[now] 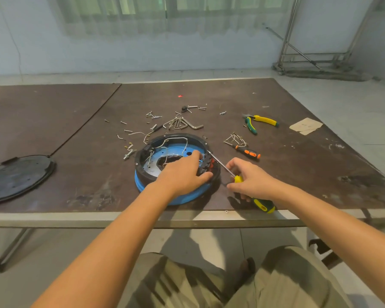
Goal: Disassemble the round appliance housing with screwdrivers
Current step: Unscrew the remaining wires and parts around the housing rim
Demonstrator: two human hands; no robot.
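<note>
Blue plastic fills mid-frame: the blue and black round plastic housing (176,150) lies flat and open on the dark brown board table (298,174), just left of centre and close to the near edge, with white wires looping across its inside.

The left hand (182,174) comes in from the lower left and lies over the housing's right side. Its fingers curl across a black block with red inserts (206,165) at the rim, thumb hooked on the outer wall, so it looks like a clamp on that part. The right hand (251,181) sits just right of the housing, fingers closed round the yellow and black screwdriver (222,166) near where handle meets shaft.

Now the line that matters. The tool's long axis runs from lower right, handle butt by the table's near edge, up and to the left, and the tip lands at the housing's right rim, just beyond the left fingertips. The work point therefore lies up-left of the right hand, between the two hands, with the left already on it.

Whether the tip sits in a screw head can't be made out. The likely call is to turn or lever along that diagonal, and the blade is very close to the left fingers.

An orange and black screwdriver (248,152) lies right of the housing, and loose silver screws (152,115) are scattered above it.
</note>
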